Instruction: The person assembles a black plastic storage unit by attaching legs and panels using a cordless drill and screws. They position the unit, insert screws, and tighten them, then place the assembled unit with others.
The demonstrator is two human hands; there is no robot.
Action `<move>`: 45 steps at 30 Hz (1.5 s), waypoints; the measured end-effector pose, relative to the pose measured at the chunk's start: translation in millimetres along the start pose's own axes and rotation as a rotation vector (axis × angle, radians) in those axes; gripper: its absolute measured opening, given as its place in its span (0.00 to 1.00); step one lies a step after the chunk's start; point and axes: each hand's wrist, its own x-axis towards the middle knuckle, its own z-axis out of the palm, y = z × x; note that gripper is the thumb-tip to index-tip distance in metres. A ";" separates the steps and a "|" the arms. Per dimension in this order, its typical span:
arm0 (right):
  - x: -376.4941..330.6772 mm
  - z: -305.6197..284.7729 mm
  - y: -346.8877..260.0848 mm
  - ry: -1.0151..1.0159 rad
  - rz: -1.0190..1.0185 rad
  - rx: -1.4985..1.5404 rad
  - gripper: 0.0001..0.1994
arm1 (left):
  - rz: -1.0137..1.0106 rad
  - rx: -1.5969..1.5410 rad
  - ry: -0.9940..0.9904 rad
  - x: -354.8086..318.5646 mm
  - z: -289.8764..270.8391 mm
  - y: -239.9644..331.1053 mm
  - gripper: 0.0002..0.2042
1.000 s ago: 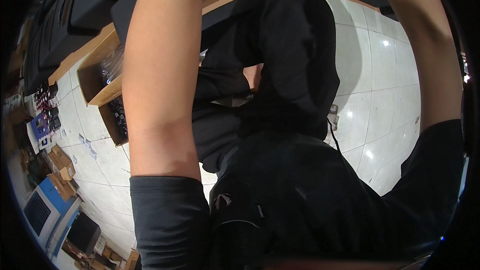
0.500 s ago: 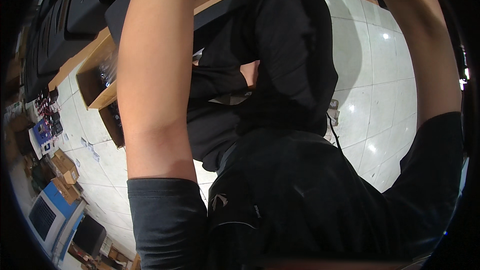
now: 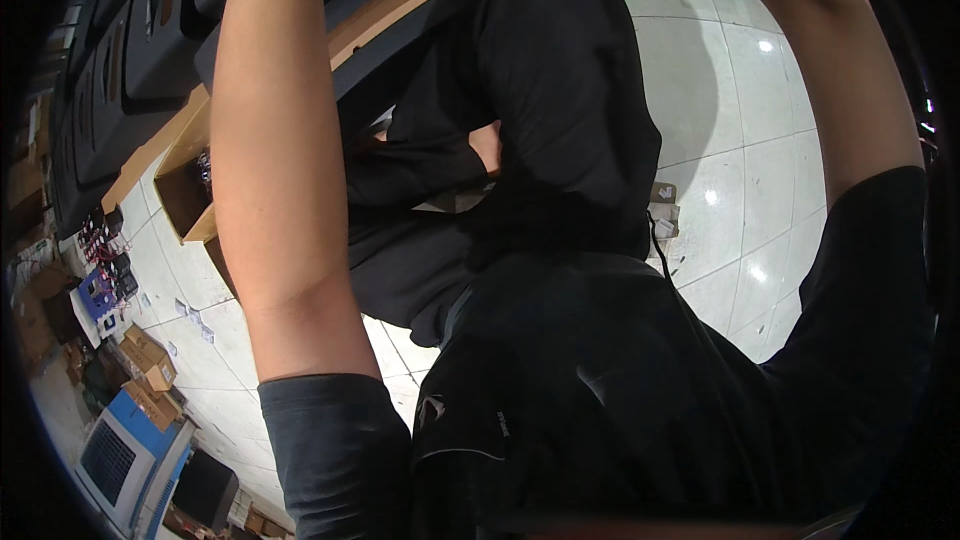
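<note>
Far out to the left of the raised arms, brown cardboard boxes [image 3: 148, 372] and a blue-and-white boxy device [image 3: 118, 452] sit on the floor. Above them a light wooden workbench [image 3: 190, 190] carries a row of black moulded plastic panels [image 3: 150, 30], which runs up to where the left hand would be. The bare left forearm [image 3: 280, 170] rises from a black sleeve [image 3: 335, 450] and leaves the picture at the top edge. The left hand is therefore out of view, and I cannot tell whether it is spread, closed or pinching anything. Compared with a second ago, the bench and panels have slid slightly toward the upper left, while both arms stay lifted. Between the arms hang the person's black clothes, over glossy white floor tiles [image 3: 720, 90]. The right forearm [image 3: 840, 70] also reaches past the top rim, so the right hand is likewise unseen and its state unknowable.
</note>
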 end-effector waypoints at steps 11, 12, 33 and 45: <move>-13.8 5.8 4.4 0.087 0.005 0.030 0.09 | 0.030 -0.045 0.005 -1.5 9.9 1.7 0.18; -15.5 6.6 4.8 0.117 0.017 0.039 0.09 | 0.006 -0.048 -0.009 -3.6 7.5 7.0 0.18; -53.6 56.9 39.7 0.438 -0.340 0.002 0.30 | 0.335 -0.146 -0.419 -105.1 -53.4 -96.3 0.40; -135.3 214.8 -139.6 0.540 -0.917 -0.106 0.48 | 0.338 0.260 -0.048 -200.1 -316.2 7.1 0.30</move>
